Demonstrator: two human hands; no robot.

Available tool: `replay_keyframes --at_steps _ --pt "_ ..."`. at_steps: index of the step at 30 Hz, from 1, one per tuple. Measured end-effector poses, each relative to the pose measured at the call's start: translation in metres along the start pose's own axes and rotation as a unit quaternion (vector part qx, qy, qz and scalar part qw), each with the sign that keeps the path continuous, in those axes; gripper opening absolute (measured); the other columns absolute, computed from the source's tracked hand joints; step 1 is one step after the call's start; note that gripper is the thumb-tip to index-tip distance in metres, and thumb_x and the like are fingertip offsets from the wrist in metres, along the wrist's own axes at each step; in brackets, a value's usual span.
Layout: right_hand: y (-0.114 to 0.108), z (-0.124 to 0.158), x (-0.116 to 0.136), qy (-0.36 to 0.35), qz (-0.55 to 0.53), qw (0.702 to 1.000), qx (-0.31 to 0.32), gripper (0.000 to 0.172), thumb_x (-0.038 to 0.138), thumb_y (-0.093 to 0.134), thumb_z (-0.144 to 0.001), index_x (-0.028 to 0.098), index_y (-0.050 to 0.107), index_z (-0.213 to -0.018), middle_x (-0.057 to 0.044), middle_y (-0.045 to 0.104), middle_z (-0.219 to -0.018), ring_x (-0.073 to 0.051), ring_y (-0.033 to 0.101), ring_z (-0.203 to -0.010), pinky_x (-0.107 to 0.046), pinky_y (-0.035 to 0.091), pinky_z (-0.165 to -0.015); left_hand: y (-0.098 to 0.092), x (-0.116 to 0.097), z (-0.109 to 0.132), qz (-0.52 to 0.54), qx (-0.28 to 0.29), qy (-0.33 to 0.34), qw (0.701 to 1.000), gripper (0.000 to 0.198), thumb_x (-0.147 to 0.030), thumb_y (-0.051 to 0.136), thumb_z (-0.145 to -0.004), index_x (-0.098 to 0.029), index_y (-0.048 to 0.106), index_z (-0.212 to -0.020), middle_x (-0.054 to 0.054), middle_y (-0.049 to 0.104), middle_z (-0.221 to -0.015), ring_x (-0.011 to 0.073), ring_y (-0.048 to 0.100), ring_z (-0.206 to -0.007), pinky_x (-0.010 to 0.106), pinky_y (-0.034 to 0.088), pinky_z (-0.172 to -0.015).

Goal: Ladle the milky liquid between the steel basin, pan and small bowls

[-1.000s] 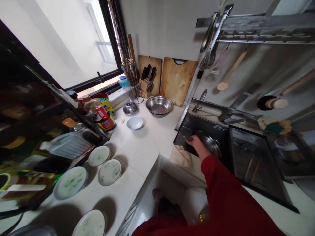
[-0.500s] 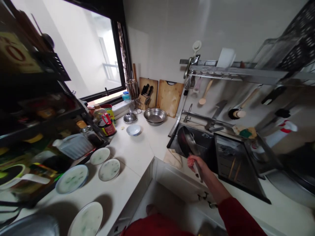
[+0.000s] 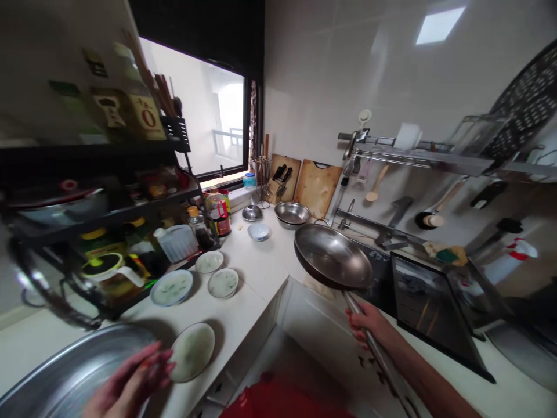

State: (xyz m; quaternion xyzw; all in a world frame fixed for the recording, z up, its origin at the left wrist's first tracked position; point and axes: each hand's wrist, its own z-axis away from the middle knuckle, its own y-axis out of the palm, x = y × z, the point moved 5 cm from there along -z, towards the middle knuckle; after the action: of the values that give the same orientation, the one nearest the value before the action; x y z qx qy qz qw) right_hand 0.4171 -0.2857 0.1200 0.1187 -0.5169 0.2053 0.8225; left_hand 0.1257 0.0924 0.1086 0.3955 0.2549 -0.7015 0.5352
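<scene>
My right hand [image 3: 368, 325] is wrapped round the long handle of a metal wok [image 3: 333, 253]. The wok is held in front of the sink [image 3: 379, 293], its inside facing up and showing nothing in it. Low on the left, my left hand [image 3: 137, 377] is blurred by motion, and its fingers are too smeared to read. It is nearest a bowl of pale soup [image 3: 192, 351] and a large metal basin [image 3: 65, 371]; I cannot tell whether it touches either. Further back stand a blue-rimmed bowl of soup with green bits [image 3: 172, 288] and two smaller bowls [image 3: 223, 283].
A small white bowl [image 3: 259, 232], a steel bowl [image 3: 292, 213] and cutting boards [image 3: 319, 187] stand in the corner. On the left is a black rack [image 3: 167, 203] with bottles. Utensils hang under a wall shelf [image 3: 418, 158]. A black tray [image 3: 430, 307] with chopsticks covers part of the sink.
The wok has come up out of the sink toward me, from steeply tilted to nearly level, still in my right hand. My left hand has come into view at the lower left.
</scene>
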Motion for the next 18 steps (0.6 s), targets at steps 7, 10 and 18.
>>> replay_keyframes --at_steps 7,10,18 --pt "0.039 0.04 0.026 0.002 -0.023 0.989 0.143 0.037 0.037 0.069 -0.061 0.016 0.057 -0.089 0.005 0.047 -0.052 -0.004 0.033 -0.035 -0.017 0.025 -0.033 0.056 -0.008 0.024 -0.024 0.284 0.033 0.958 0.053 -0.04 0.083 -0.048 -0.014 0.068 -0.091 0.011 0.071 -0.086 0.0233 0.066 -0.067 0.031 0.053 -0.058" --pt "0.053 0.046 0.038 0.024 -0.07 0.98 0.187 0.037 0.035 0.071 -0.06 0.016 0.058 -0.089 0.006 0.046 -0.054 -0.003 0.03 -0.036 -0.016 0.025 -0.033 0.042 -0.013 0.021 -0.016 0.269 0.036 0.962 0.051 -0.037 0.082 -0.05 -0.015 0.068 -0.094 0.012 0.071 -0.089 0.0249 0.066 -0.07 0.032 0.054 -0.059" --pt "0.027 0.011 0.039 0.014 -0.161 0.977 0.142 0.031 0.028 0.074 -0.059 0.015 0.06 -0.083 0.006 0.041 -0.056 -0.001 0.028 -0.038 -0.014 0.023 -0.033 -0.031 -0.001 -0.023 -0.008 0.135 0.008 0.991 0.056 -0.038 0.087 -0.036 -0.024 0.07 -0.088 0.008 0.073 -0.089 0.0338 0.068 -0.079 0.038 0.059 -0.062"
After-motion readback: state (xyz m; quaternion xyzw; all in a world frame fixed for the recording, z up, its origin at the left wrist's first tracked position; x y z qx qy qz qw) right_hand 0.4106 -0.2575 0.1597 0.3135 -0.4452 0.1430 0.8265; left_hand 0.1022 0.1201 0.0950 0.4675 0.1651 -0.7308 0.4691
